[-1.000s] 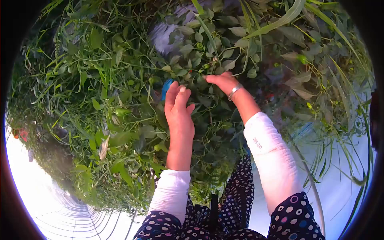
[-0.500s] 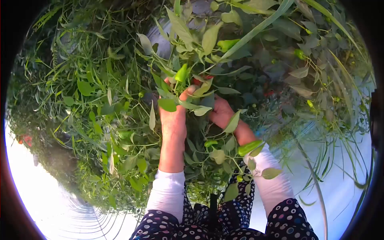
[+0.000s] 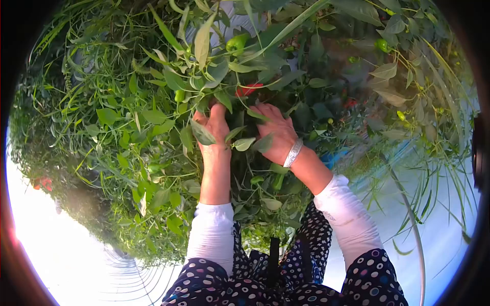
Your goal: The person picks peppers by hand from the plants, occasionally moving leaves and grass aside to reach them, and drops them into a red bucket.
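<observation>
**Both hands deep in the pepper plant**

My two arms reach forward, white sleeves pushed up, wrists bent into the leafy green pepper bush (image 3: 153,117). My left hand (image 3: 214,130) has its fingertips buried in the leaves, so I cannot tell its grip. My right hand (image 3: 275,131), wearing one silver bangle (image 3: 292,153), lies loosely spread on the foliage, grasping nothing. One glossy red pepper (image 3: 247,90) hangs just above both hands. One plump green pepper (image 3: 236,44) hangs higher.

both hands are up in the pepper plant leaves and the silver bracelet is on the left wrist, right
Not quite. The silver bracelet is on the right wrist, just below the right hand, not on the left. The head view shows it. The rest holds: the left hand and the right hand are both up in the pepper plant leaves.
</observation>
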`<state>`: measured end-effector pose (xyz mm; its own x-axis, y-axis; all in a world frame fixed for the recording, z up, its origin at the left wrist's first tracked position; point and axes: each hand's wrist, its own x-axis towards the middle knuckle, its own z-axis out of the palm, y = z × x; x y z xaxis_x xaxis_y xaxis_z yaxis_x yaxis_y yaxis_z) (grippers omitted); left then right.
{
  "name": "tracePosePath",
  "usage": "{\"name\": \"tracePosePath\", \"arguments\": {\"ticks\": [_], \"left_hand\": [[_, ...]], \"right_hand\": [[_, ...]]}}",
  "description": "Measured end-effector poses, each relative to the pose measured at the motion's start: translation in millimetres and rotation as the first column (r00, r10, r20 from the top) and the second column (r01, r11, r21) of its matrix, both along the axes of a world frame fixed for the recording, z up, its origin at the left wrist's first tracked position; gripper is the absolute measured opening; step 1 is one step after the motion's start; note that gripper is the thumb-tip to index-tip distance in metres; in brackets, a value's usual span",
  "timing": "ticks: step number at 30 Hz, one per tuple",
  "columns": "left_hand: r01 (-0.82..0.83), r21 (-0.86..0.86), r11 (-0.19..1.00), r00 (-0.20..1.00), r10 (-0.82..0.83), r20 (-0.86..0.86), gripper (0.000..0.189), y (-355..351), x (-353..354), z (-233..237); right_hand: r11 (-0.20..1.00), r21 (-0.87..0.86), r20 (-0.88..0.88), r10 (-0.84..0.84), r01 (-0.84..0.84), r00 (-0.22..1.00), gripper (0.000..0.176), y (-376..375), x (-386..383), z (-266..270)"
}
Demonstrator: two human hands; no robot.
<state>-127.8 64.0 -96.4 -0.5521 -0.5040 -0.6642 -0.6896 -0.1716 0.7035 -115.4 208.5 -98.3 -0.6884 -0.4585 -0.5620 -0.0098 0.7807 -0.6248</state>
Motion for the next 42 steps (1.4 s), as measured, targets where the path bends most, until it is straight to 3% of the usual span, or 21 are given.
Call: {"name": "tracePosePath", "arguments": {"ticks": [3,5,6,8,11,13,15,17,20,22,23,25,27,28,29,31,34,38,39,41,42], "left_hand": [[-0.394,0.159,0.905,0.919,0.382,0.099,0.027,4.3,-12.9,13.3],[-0.393,0.391,0.832,0.918,0.380,0.116,0.026,-9.0,-2.5,-0.5],[-0.404,0.386,0.829,0.914,0.383,0.133,0.026,-10.3,-2.8,1.7],[-0.458,0.396,0.796,0.888,0.427,0.168,0.026,-9.8,-6.1,12.0],[-0.501,0.389,0.773,0.865,0.459,0.200,0.025,-8.5,-10.1,17.0],[-0.495,0.397,0.773,0.869,0.445,0.215,0.025,-11.6,-9.0,16.9],[-0.449,0.475,0.757,0.892,0.406,0.197,0.026,-19.6,-1.2,9.8],[-0.435,0.498,0.750,0.897,0.410,0.166,0.026,-22.9,-0.3,6.8],[-0.489,0.466,0.737,0.868,0.465,0.176,0.026,-13.5,-6.0,9.2],[-0.473,0.513,0.716,0.875,0.450,0.178,0.026,-13.3,-6.0,7.6],[-0.489,0.533,0.690,0.865,0.464,0.192,0.026,-13.0,-6.9,8.7],[-0.466,0.518,0.718,0.879,0.445,0.174,0.025,-14.7,-7.2,10.7],[-0.441,0.502,0.744,0.892,0.423,0.157,0.025,-16.9,-6.5,12.0],[-0.455,0.527,0.718,0.883,0.441,0.162,0.025,-18.5,-6.0,11.6],[-0.469,0.551,0.691,0.873,0.458,0.170,0.024,-19.9,-5.2,10.7],[-0.460,0.550,0.697,0.875,0.461,0.147,0.024,-20.2,-4.3,10.4],[-0.483,0.486,0.729,0.869,0.466,0.165,0.023,-16.0,-8.5,16.6],[-0.493,0.287,0.821,0.869,0.452,0.199,0.021,-15.3,-7.5,12.8],[-0.470,0.251,0.846,0.880,0.469,0.067,0.024,-12.1,-9.1,8.7],[-0.452,0.260,0.853,0.892,0.428,0.147,0.028,-18.4,-5.2,6.5],[-0.455,0.362,0.814,0.881,0.471,0.049,0.029,-18.6,-5.8,8.4]], "right_hand": [[0.990,-0.038,0.053,-0.135,0.137,0.989,0.057,9.8,-0.8,3.0],[0.948,-0.236,-0.032,-0.226,0.212,0.974,0.055,22.0,3.1,-1.3],[0.887,-0.360,-0.032,-0.320,0.288,0.947,0.051,28.9,0.8,-0.9],[0.779,-0.401,0.155,-0.462,0.483,0.873,0.046,49.0,-3.8,-2.4],[0.479,-0.332,0.448,-0.678,0.813,0.583,0.040,81.2,-11.5,3.6],[0.415,-0.218,0.454,-0.758,0.883,0.468,0.033,102.6,-24.0,19.9],[0.261,-0.236,0.472,-0.811,0.936,0.345,0.029,123.3,-29.5,37.1],[0.186,-0.320,0.423,-0.849,0.929,0.316,0.026,136.6,-37.8,59.3],[0.249,-0.485,0.270,-0.869,0.838,0.414,0.024,118.6,-57.6,98.6],[0.376,-0.664,0.206,-0.739,0.646,0.641,0.022,86.5,-71.6,115.8],[0.400,-0.653,0.267,-0.672,0.643,0.690,0.020,64.9,-77.7,118.5],[0.709,-0.576,0.138,-0.407,0.408,0.903,0.019,39.9,-91.0,100.8],[0.671,-0.584,0.107,-0.495,0.458,0.862,0.017,16.0,-91.7,59.6],[0.712,-0.436,0.322,-0.448,0.551,0.834,0.020,16.4,-97.4,49.5],[0.783,-0.365,0.275,-0.426,0.503,0.862,0.022,14.6,-102.0,30.7],[0.792,-0.313,0.275,-0.453,0.524,0.848,0.030,4.4,-105.0,2.1],[0.689,-0.497,0.315,-0.423,0.527,0.850,0.048,-27.6,-108.1,-3.7],[0.702,-0.563,0.327,-0.296,0.436,0.898,0.048,-68.0,-100.9,11.9],[0.727,-0.544,0.314,-0.287,0.419,0.905,0.048,-73.8,-95.9,12.9],[0.631,-0.616,0.281,-0.382,0.471,0.880,0.046,-81.2,-77.4,10.1],[0.636,-0.618,0.270,-0.381,0.462,0.884,0.046,-80.7,-73.0,15.1]]}}
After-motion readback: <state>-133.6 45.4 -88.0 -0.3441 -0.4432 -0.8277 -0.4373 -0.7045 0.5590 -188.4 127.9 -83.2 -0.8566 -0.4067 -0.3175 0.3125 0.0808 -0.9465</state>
